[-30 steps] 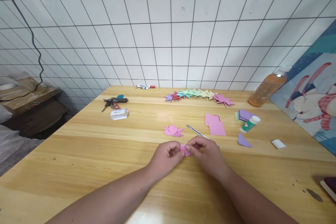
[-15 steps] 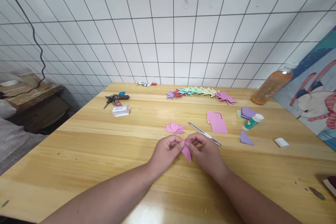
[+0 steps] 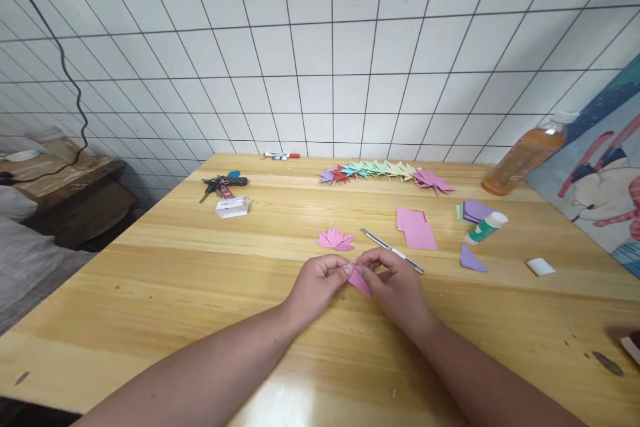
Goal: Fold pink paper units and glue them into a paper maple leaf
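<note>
Between my two hands is a small folded pink paper (image 3: 359, 281), its pointed end toward me. My left hand (image 3: 320, 283) pinches its upper left part with thumb and fingers. On the other side my right hand (image 3: 393, 283) grips it, closed, with the thumb on top. My fingers cover the paper's upper edge. Just beyond my left fingers lies a pink folded-paper fan of points (image 3: 335, 239). A slim utility knife (image 3: 393, 251) rests on the wooden table (image 3: 200, 320), slanting behind my right hand.
Pink paper sheets (image 3: 419, 229), a purple paper piece (image 3: 473, 258), a purple-topped paper stack (image 3: 475, 211), a glue stick (image 3: 486, 229) and an eraser (image 3: 541, 267) lie rightward. Behind are a colourful folded-paper row (image 3: 383, 170), a bottle (image 3: 525, 153) and a marker (image 3: 281, 155). Keys (image 3: 223, 183) and a small box (image 3: 233, 207) sit left.
The camera view has tilted and shifted slightly. The folded pink paper has turned a little, its point now further right and shorter in view. Both hands keep their hold.
</note>
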`<state>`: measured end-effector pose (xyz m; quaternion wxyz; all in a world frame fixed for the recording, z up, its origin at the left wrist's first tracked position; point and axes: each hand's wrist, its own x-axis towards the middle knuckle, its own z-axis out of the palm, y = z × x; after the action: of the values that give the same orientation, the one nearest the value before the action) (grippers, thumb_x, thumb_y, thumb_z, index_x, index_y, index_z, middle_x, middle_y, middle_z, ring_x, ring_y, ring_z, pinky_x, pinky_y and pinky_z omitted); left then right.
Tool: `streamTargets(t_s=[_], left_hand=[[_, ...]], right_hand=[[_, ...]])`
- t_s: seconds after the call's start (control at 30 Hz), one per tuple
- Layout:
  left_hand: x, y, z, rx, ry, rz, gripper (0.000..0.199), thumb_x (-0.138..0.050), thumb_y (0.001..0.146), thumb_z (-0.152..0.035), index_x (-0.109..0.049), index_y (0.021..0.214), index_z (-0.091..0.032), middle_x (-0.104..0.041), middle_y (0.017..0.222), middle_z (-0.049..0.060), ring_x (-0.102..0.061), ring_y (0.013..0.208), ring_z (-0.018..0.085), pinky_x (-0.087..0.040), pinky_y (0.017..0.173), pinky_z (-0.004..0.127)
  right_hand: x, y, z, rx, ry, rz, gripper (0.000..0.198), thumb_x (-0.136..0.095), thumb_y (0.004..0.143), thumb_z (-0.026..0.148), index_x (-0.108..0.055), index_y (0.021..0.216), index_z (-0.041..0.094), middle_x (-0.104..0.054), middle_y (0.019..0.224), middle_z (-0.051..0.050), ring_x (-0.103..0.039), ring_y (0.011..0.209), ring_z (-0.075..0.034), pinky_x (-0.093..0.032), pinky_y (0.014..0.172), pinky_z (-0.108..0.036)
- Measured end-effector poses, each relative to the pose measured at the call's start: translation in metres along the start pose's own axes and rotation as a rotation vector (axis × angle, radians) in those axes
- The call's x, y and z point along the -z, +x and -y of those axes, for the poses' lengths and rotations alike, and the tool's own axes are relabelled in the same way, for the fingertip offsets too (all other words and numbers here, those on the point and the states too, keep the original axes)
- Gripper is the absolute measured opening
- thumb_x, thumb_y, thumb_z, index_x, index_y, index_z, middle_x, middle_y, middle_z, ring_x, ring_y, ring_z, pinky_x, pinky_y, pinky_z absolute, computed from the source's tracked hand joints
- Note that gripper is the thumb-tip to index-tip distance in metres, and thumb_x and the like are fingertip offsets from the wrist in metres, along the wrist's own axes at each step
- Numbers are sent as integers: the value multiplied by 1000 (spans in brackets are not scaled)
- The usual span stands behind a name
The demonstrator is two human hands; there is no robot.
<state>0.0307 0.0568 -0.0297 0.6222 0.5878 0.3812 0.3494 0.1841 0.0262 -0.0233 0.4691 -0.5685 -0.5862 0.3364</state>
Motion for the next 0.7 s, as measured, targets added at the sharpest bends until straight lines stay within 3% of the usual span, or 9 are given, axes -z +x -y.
streamTargets(t_s=[0.2, 0.47, 0.7], left_hand=[[0, 1, 1, 7, -57, 0, 24, -60, 77, -35, -65, 73, -12, -64, 65, 2, -54, 60, 12, -39, 60, 22], [3, 1, -1, -1, -70, 24, 28, -58, 78, -38, -63, 67, -12, -60, 61, 1, -50, 58, 11, -37, 59, 22], [4, 3, 0, 47, -84, 34, 29, -58, 77, -40, -64, 71, -12, -62, 64, 3, -52, 58, 12, -39, 59, 23]], right_hand=[[4, -1, 1, 65, -53, 42, 3, -57, 75, 20, -59, 73, 19, -58, 69, 0, -54, 61, -13, -41, 48, -20], [10, 1, -4, 392, -227, 60, 21, -50, 75, 7, -63, 74, 23, -62, 73, 0, -57, 71, -13, -43, 65, -24], [12, 2, -5, 454, -252, 131, 25, -45, 77, 4, -63, 77, 23, -61, 77, 0, -56, 72, -12, -42, 66, -23]])
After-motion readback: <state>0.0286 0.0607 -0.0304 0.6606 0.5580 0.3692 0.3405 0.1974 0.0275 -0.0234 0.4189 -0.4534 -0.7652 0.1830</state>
